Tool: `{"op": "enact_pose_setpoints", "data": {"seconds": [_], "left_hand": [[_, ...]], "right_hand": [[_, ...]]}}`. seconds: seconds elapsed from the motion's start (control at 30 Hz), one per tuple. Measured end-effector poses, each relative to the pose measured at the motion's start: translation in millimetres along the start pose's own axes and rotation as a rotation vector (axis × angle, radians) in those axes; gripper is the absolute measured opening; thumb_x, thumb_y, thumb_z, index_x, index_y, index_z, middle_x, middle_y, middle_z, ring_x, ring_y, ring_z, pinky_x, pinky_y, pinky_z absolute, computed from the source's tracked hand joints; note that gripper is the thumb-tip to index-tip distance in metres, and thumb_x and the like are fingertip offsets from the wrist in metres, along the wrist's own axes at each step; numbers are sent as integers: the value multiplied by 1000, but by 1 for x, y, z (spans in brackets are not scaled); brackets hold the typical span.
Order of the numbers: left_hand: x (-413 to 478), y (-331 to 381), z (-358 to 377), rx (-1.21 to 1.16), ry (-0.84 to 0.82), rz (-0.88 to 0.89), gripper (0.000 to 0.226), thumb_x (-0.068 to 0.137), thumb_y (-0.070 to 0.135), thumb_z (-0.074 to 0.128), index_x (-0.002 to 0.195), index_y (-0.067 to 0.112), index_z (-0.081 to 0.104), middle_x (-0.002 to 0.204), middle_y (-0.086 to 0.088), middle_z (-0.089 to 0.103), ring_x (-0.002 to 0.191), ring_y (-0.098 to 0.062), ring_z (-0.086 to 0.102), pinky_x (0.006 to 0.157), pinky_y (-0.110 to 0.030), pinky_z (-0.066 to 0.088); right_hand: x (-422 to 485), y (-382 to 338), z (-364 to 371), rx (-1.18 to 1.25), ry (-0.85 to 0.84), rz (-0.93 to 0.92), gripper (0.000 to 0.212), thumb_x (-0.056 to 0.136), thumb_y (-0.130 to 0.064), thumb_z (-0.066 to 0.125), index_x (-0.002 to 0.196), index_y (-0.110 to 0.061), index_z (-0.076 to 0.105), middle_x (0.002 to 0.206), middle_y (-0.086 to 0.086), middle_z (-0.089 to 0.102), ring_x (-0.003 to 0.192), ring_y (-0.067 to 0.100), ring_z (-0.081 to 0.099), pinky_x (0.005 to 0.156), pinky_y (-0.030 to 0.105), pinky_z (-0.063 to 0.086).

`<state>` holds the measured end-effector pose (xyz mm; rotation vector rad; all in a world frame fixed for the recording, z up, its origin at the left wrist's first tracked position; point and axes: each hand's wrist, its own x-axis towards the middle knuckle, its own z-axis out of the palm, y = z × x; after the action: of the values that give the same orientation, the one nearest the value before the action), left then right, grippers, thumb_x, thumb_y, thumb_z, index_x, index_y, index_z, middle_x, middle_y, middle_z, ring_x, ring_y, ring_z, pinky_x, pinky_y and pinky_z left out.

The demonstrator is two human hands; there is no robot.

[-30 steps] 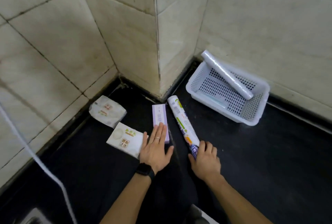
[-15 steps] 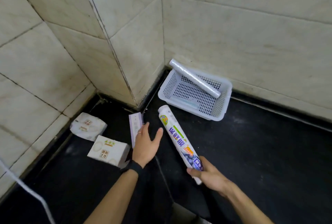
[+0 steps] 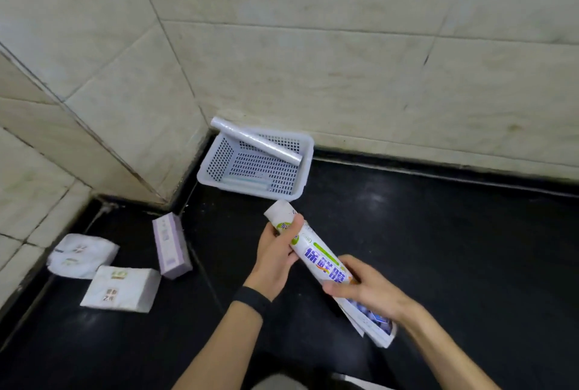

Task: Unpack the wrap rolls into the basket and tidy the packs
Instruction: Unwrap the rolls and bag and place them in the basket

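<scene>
Both hands hold a packed wrap roll [image 3: 319,261], white with blue lettering, lifted off the black floor and slanting from upper left to lower right. My left hand [image 3: 275,252] grips its far end; my right hand [image 3: 363,289] grips it near the lower end. Beyond it, in the wall corner, stands a white perforated basket [image 3: 300,183]. A bare clear wrap roll [image 3: 255,141] lies slanted across the basket's rim, and another pale roll [image 3: 247,184] lies on its bottom.
A purple box [image 3: 171,245] lies on the floor to the left, by the wall corner. Two white tissue packs [image 3: 120,289] [image 3: 82,254] lie further left. Tiled walls close the back and left. Black floor stretches to the right.
My right hand picked the packed roll up from the floor. My left hand left the purple box and took hold of the roll's far end. The view swung right.
</scene>
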<state>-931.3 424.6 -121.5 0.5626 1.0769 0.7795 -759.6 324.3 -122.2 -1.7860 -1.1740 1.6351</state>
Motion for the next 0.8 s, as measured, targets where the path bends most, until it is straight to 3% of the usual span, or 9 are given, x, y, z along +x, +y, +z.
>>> {"op": "enact_pose_setpoints", "data": {"seconds": [0.07,0.2,0.33,0.47,0.67,0.8], "left_hand": [[-8,-9,17,5,2,1,43,87,24,73,125,12,58,117,-14,70,106,-26,70,87,-42,58],[-9,-8,30,66,46,16,38,89,30,70,121,12,62,112,-12,73,102,-25,71,83,-40,58],[-8,14,18,193,-14,-39,32,90,34,66,107,8,70,111,-11,74,107,-28,68,94,-43,54],[-11,20,13,289,-116,-90,34,93,37,62,108,8,71,113,-10,73,106,-25,69,96,-41,53],[-4,28,13,238,-13,17,42,92,44,61,112,8,70,112,-11,73,102,-24,70,91,-41,55],[5,50,-1,126,35,57,47,91,46,61,118,8,64,117,-15,71,112,-31,66,98,-51,51]], "right_hand": [[2,-6,-1,-14,57,-59,43,72,-53,81,107,-39,59,94,-12,70,77,-3,62,71,19,48],[8,-5,7,-123,154,-61,44,67,-53,80,97,-30,57,85,-5,71,68,9,66,63,24,52],[2,0,6,201,-106,7,27,75,-24,80,94,-17,63,76,4,63,58,21,62,61,38,56],[-6,5,-2,388,-348,116,31,77,-27,78,99,-13,62,80,9,64,60,22,61,60,33,53],[-12,-3,-11,297,-299,99,23,83,-25,77,97,-16,61,81,7,65,64,20,63,64,33,54],[-24,-3,-20,211,-297,97,24,84,-24,76,102,-16,61,81,4,66,67,18,64,59,27,54]]}}
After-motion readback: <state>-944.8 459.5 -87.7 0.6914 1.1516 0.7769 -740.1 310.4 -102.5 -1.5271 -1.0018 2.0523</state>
